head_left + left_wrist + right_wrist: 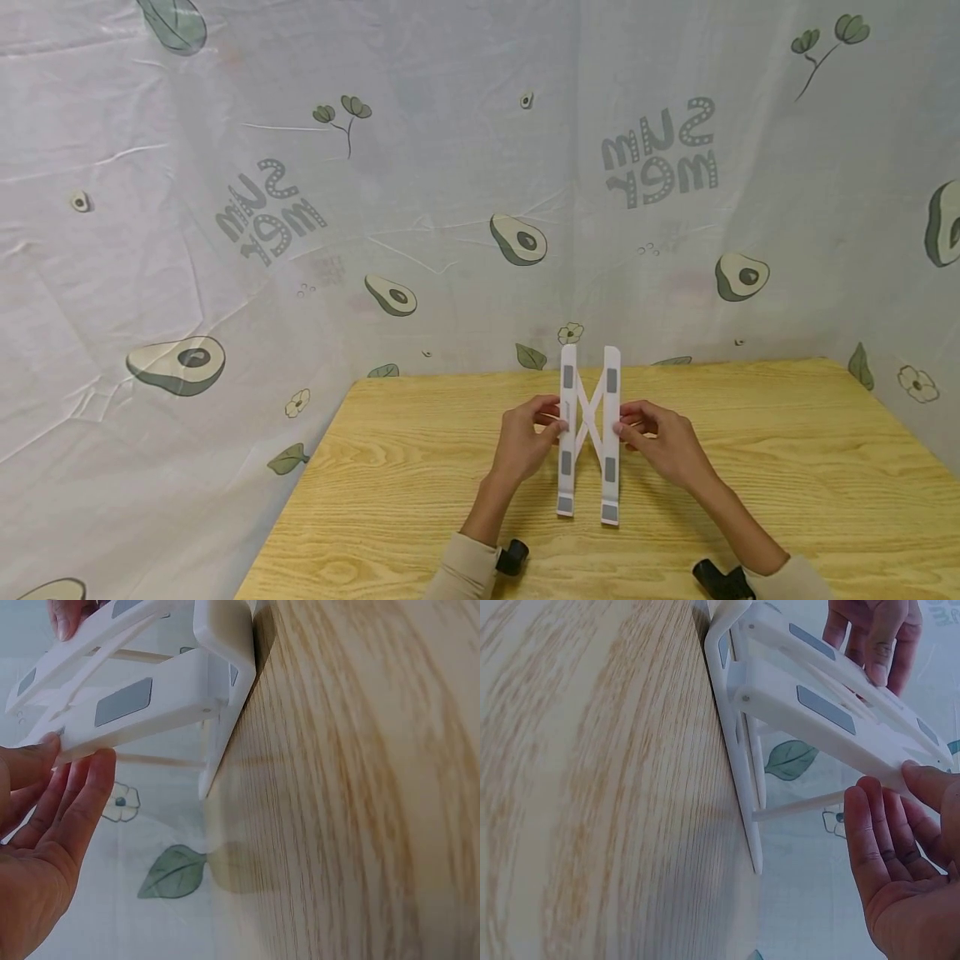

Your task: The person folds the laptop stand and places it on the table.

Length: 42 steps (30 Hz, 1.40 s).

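Note:
A white folding laptop stand (611, 437) stands on the wooden table, its two long rails side by side with crossed bars between them. Grey pads line the rails, and lipped ends face the person. My left hand (527, 435) pinches the left rail near its middle, thumb on top and fingers below. On the other side my right hand (660, 437) pinches the right rail the same way. In the left wrist view, the stand's upper rail (124, 712) slopes up from a base bar lying on the table. A thin strut (802, 806) props it in the right wrist view.
The light wooden table (420, 475) reaches back to a pale hanging sheet (450, 183) printed with avocados, leaves and flowers. That sheet also runs along the left and right sides. Black wrist camera mounts (513, 557) sit by both cuffs.

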{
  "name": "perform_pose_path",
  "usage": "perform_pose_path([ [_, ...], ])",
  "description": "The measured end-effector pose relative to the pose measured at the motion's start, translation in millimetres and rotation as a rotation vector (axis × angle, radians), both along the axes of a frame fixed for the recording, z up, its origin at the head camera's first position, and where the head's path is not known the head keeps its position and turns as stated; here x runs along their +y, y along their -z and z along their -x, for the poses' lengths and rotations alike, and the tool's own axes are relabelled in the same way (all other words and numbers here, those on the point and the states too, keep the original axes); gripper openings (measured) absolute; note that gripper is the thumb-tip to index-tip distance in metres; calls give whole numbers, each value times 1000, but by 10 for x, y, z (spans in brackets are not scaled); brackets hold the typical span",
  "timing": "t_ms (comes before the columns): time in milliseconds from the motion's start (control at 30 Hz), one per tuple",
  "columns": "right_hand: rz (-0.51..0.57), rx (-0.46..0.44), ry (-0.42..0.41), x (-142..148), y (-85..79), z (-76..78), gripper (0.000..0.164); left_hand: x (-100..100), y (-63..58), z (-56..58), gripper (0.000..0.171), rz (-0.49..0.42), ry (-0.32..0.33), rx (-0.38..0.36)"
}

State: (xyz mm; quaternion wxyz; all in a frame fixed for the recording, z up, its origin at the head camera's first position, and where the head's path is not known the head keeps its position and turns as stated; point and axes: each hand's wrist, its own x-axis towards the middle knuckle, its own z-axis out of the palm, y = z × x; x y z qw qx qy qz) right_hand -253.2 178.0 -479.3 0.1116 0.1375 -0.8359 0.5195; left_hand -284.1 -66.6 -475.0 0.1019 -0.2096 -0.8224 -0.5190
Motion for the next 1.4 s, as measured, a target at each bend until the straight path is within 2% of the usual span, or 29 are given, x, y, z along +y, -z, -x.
perform_pose_path([
  [300, 2, -15, 5, -35, -21, -6, 29, 64, -6, -12, 35, -2, 22, -17],
  [800, 21, -45, 14, -124, -17, -4, 25, 159, -17, -28, 36, 66, 14, 29],
  [1400, 32, -58, 28, -184, -10, -2, 24, 214, -42, -64, 37, 82, 4, 8],
])
